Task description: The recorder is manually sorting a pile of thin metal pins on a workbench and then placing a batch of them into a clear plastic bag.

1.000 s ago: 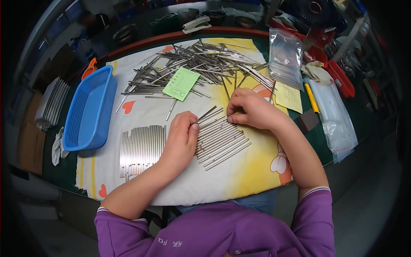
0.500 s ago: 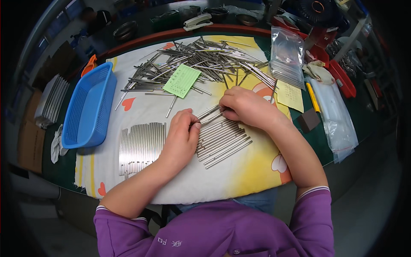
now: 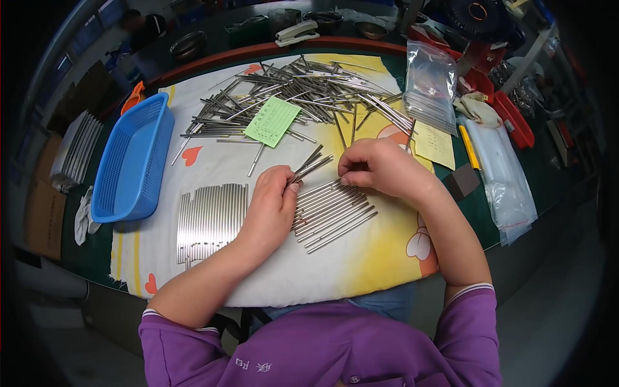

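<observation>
My left hand (image 3: 271,201) is closed around a small bundle of thin metal rods (image 3: 313,162), whose far ends fan out up and to the right. Beneath and beside it lies a slanted row of similar rods (image 3: 336,213), side by side on the cloth. My right hand (image 3: 382,169) pinches the right end of a rod at this row's far edge; its fingertips partly hide that end. Left of my left forearm is a second, tightly packed row of shiny rods (image 3: 213,219). A large jumbled heap of rods (image 3: 284,90) spreads beyond both hands.
A green paper slip (image 3: 272,122) rests on the heap. At left stands a blue plastic basket (image 3: 133,158). Along the right lie clear plastic bags (image 3: 431,84), a yellow note (image 3: 433,145), a yellow cutter (image 3: 470,147), a dark block (image 3: 463,180) and red bins (image 3: 514,119).
The bundle in my left hand has spread and tilted up, away from the row. My right hand has shifted slightly right and nearer, from the bundle to the row's far edge.
</observation>
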### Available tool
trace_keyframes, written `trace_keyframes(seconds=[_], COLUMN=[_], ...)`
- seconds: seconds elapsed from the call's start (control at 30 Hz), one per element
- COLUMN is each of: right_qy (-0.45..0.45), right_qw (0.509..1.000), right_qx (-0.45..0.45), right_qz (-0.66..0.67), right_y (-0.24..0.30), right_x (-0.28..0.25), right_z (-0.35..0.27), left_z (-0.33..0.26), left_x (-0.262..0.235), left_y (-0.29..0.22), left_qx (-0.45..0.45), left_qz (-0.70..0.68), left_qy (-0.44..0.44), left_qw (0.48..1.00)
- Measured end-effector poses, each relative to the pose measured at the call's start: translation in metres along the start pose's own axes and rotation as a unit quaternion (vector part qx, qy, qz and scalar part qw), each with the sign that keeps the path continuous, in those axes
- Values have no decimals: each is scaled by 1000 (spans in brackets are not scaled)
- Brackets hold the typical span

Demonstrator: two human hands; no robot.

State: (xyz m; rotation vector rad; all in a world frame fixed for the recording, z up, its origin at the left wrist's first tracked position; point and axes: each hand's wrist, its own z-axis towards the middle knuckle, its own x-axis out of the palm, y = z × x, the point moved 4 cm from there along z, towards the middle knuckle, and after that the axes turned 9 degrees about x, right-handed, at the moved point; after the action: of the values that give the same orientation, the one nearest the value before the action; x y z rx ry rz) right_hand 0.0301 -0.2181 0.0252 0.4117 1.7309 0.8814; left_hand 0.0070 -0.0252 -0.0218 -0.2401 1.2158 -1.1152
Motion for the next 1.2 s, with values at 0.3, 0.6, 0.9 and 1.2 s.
trace_keyframes(seconds=[0.3, 0.6, 0.9, 1.2], right_qy=[33, 63, 52, 104], right_qw=[989, 977, 980, 980], right_qx=[0, -54, -84, 5], right_qz=[-147, -198, -175, -169], right_y=[-1, 2, -2, -4], right_x=[8, 10, 4, 10], right_z=[6, 7, 9, 9], left_z=[-2, -2, 1, 1], left_x=[1, 1, 2, 2], left_y=[-1, -2, -5, -5], left_qx=[-14, 2, -3, -4], left_qz=[-19, -6, -47, -41], left_qy=[-17, -17, -24, -17], left_qw=[1000, 1000, 999, 999])
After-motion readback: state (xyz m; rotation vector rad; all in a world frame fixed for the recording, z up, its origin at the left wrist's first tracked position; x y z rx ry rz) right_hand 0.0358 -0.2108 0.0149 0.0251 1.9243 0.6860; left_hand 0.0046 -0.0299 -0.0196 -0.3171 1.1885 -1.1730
